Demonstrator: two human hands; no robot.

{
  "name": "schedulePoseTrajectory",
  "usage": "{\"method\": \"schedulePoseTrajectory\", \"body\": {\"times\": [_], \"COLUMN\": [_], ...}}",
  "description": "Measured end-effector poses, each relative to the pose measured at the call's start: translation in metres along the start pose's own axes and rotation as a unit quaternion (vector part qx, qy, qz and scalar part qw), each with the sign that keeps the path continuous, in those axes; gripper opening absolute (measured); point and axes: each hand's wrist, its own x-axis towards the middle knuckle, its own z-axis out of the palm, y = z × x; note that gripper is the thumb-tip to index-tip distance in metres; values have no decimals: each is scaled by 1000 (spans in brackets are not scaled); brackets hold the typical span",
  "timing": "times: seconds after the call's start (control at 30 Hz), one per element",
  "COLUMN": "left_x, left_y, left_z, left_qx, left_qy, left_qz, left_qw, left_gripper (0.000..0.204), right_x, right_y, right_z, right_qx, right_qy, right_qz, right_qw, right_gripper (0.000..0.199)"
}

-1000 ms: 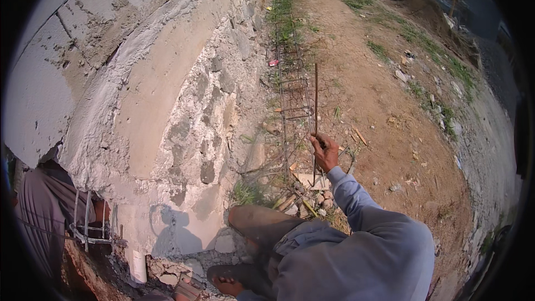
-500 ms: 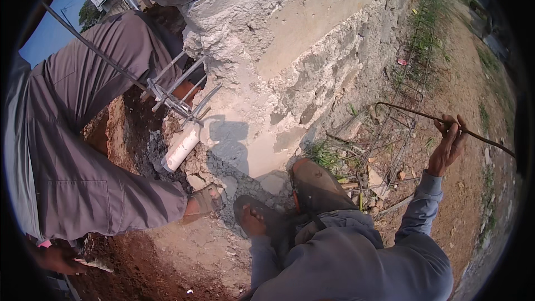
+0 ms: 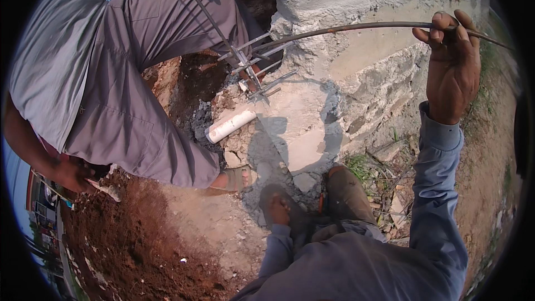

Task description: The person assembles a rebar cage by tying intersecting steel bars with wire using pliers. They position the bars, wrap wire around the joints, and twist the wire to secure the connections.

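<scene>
In my raised right hand (image 3: 454, 75) a long, thin steel rod (image 3: 340, 29) is pinched between thumb and fingers. Bowing leftward, the rod's far end reaches the bars at the broken wall corner; I cannot tell whether it touches them. Those crossed rebar ends (image 3: 251, 67) stick out of the concrete, and another long dark bar (image 3: 203, 8) slants up from them. My left hand (image 3: 280, 210) rests on my bent knee, fingers loosely apart, with nothing visible in it. Below the bars lies a white pipe piece (image 3: 231, 126).
At left stands a co-worker in grey trousers (image 3: 125, 128), a hand (image 3: 72, 174) low with a mortar-smeared tool (image 3: 106, 190). The rough concrete wall (image 3: 368, 67) runs to the right. Red soil (image 3: 139, 234) slopes at lower left; rubble and sticks (image 3: 395, 200) lie by my right knee.
My right hand has risen and swung the rod up and left, its hooked end now near the rebar ends. My view has shifted left. My left hand stays on my knee.
</scene>
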Motion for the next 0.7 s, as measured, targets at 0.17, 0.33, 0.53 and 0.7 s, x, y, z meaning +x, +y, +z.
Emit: {"method": "schedulePoseTrajectory", "body": {"times": [0.17, 0.33, 0.53, 0.7], "left_x": [-10, -19, -19, -21], "left_y": [6, 13, 17, 18], "left_z": [-1, 22, 12, 18], "left_qx": [-58, -18, -16, -20], "left_qy": [-18, -7, -8, -5], "left_qz": [11, 9, 33, 41], "left_qw": [998, 1000, 999, 999], "left_gripper": [21, 20, 21, 22], "right_x": [53, 100, 119, 126], "right_y": [30, 57, 107, 123], "right_z": [77, 92, 140, 160], "right_qx": [-33, -183, -318, -364], "right_qy": [26, -97, -233, -285], "right_qz": [2, 56, 68, 78], "right_qw": [999, 977, 916, 883], "right_gripper": [33, 35, 37, 37]}}
